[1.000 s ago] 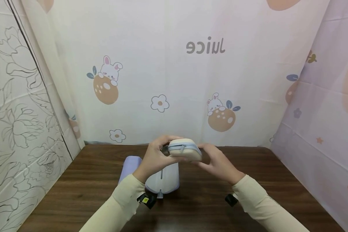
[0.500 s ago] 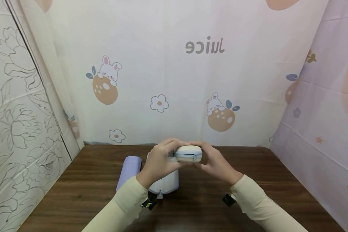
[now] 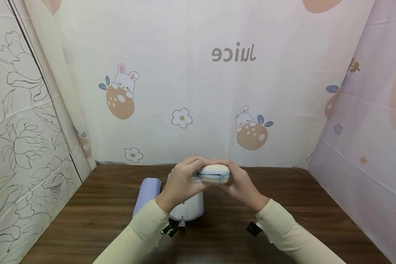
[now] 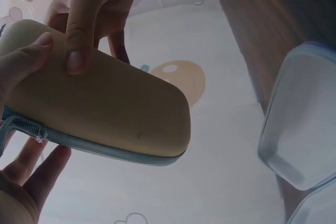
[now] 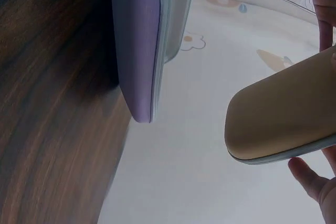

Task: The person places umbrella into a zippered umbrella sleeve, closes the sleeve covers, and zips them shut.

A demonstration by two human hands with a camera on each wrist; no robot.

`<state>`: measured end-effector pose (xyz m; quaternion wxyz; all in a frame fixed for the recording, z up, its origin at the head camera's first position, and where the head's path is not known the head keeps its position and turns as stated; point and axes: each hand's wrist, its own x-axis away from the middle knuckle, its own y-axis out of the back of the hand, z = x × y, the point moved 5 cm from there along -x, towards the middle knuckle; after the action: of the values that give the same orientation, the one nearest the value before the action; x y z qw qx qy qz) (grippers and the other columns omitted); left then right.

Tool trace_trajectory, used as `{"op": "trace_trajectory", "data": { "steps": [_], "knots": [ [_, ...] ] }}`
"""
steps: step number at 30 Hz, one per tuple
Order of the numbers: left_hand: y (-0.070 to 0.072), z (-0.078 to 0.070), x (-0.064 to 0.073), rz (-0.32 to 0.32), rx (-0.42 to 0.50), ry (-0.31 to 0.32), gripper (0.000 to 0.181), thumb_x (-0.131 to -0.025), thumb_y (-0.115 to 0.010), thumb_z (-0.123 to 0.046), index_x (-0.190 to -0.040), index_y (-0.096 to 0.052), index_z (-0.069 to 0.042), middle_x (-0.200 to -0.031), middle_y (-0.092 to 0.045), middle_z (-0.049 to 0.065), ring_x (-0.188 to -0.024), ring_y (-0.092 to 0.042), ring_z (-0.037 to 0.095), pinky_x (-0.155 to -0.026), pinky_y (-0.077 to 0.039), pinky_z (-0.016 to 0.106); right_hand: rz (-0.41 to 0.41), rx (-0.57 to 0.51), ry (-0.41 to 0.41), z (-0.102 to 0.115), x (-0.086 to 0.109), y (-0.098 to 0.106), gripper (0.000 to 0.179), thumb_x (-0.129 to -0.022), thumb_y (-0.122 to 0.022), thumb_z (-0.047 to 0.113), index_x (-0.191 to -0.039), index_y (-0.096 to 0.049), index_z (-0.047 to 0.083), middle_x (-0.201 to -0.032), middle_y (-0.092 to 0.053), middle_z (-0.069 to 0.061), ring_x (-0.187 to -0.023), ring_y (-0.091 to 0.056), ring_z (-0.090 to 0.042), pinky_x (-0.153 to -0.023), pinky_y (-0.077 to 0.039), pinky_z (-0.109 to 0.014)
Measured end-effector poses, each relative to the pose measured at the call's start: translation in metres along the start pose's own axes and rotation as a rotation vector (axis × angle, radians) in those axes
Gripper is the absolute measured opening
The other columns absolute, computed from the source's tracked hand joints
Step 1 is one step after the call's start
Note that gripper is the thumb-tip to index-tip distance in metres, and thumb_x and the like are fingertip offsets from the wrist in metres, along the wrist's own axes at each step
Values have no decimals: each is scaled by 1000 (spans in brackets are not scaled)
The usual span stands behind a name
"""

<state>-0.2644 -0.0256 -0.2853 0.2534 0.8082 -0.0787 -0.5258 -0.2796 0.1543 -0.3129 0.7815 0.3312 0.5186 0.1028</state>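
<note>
A cream zip case point(image 3: 213, 177) with a pale blue zipper band is held up above the table between both hands. Its zip pull hangs at the front, towards the right end. My left hand point(image 3: 184, 180) grips the left end, fingers over the top and thumb beneath. At the other end, my right hand point(image 3: 242, 183) holds it in a similar way, and the fingertips of both hands come close together on top. The smooth cream shell of the case point(image 4: 110, 98) fills much of the left wrist view. Whether the zipper is fully closed is hard to tell.
On the dark wooden table point(image 3: 102, 209) a lavender case-like piece point(image 3: 147, 194) lies left, partly behind the left forearm. Beside it sits a white piece with a lavender rim point(image 3: 194, 209), partly hidden by the left hand. A patterned cloth point(image 3: 201, 91) hangs behind.
The cream case has turned from a tilt to nearly level, and its zip pull has moved rightwards. Both hands have closed in around it; lately the right hand has shifted slightly left.
</note>
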Motion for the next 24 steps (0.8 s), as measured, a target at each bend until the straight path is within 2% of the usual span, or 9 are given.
{"op": "trace_trajectory", "data": {
  "steps": [6,12,16,20,24],
  "knots": [
    [-1,3,1,27,21,20,47,-78,-89,-21,-120,-68,-22,-114,-66,-8,-104,-61,8,-90,-51,24,19,-13,-2,0,0,-2,72,-76,-85,-4,-138,-48,5,-129,-60,-8,-118,-60,-24,-99,-49,-34],
    [-1,-1,-1,68,-18,-3,52,-78,-88,-22,-124,-65,-20,-117,-63,-6,-106,-58,9,-91,-49,22,10,-10,-6,-1,2,-3,72,-76,-84,-5,-137,-48,4,-128,-61,-9,-117,-61,-25,-98,-49,-35],
    [-1,-6,-2,58,-18,-22,54,-77,-89,-27,-124,-65,-19,-117,-62,-6,-107,-57,10,-90,-49,24,13,3,-8,-2,5,-5,74,-75,-85,-4,-138,-47,4,-127,-60,-9,-115,-61,-24,-96,-51,-35],
    [-2,-10,-2,26,-36,-25,56,-74,-91,-33,-117,-60,-15,-112,-60,-5,-105,-55,11,-90,-48,29,16,8,-2,-3,6,-5,74,-75,-85,-5,-138,-48,5,-127,-60,-9,-114,-61,-23,-93,-52,-33],
    [-3,-14,-3,5,-46,-11,56,-71,-92,-40,-101,-52,-16,-107,-54,-5,-99,-51,12,-84,-46,28,9,1,-1,-3,5,-5,74,-75,-85,-7,-138,-49,5,-129,-59,-9,-113,-61,-23,-95,-50,-30]
  ]
}}
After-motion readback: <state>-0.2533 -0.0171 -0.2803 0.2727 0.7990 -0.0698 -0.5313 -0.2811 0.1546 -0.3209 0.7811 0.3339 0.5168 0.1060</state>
